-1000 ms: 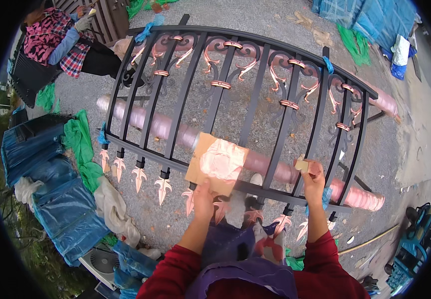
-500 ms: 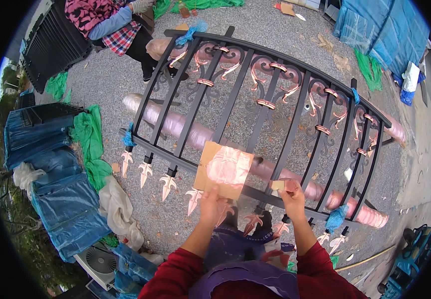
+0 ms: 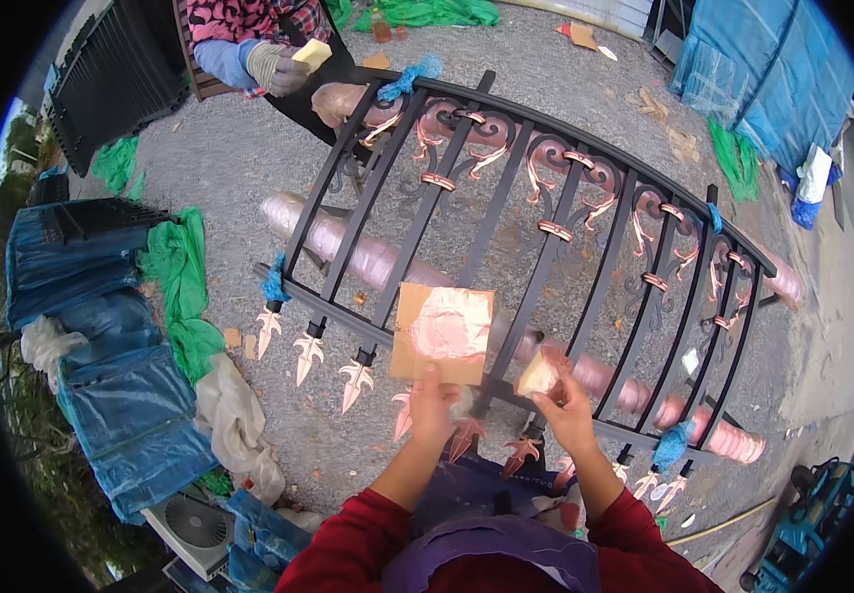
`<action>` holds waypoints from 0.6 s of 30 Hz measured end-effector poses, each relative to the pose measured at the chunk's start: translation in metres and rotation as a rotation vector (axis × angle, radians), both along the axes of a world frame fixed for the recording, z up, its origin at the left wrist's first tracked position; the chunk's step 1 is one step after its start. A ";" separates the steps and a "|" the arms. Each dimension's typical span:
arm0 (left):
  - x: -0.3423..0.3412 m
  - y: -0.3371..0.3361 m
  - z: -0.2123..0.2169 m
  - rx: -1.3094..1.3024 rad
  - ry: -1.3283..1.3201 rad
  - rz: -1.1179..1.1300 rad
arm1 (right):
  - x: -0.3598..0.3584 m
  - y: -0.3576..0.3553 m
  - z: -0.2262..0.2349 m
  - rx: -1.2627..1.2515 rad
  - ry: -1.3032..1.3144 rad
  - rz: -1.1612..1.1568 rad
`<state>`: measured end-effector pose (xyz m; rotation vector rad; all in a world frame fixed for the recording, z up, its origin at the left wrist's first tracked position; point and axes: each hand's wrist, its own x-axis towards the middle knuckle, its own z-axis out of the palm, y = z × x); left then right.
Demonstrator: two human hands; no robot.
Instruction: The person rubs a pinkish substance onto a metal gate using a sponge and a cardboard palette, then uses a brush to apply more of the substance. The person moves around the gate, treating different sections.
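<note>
My left hand (image 3: 431,400) grips the lower edge of a square piece of cardboard (image 3: 442,331) with a shiny copper-pink paint patch. Just to its right, my right hand (image 3: 567,410) pinches a pale yellow sponge (image 3: 538,376) stained pinkish at one side. Both hands are over the near rail of a black metal fence panel (image 3: 497,198). Copper-coloured highlights mark its scrolls and collars. Along its near side stick out copper-pink spearheads (image 3: 357,383), some partly hidden by my arms.
Plastic-wrapped tubes (image 3: 368,255) support the panel. At the far left, a co-worker's gloved hand (image 3: 277,69) holds another sponge (image 3: 312,55). Blue-wrapped bundles (image 3: 130,415) and green sheeting (image 3: 178,262) lie at left. More blue wrapping (image 3: 763,74) stands far right.
My right hand has moved left toward the cardboard, and its sponge has turned. The co-worker's gloved hand now shows a sponge. The panel appears slightly shifted as the view moved.
</note>
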<state>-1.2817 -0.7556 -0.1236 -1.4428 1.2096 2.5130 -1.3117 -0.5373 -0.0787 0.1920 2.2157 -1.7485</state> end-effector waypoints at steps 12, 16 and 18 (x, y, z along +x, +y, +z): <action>-0.004 -0.006 0.013 -0.020 -0.030 -0.091 | -0.007 -0.010 0.011 -0.025 0.031 -0.065; 0.001 -0.004 0.018 -0.021 -0.020 -0.088 | -0.006 -0.014 0.013 -0.043 0.027 -0.039; 0.006 -0.003 0.019 -0.019 -0.035 -0.112 | -0.004 -0.015 0.012 -0.054 0.016 -0.018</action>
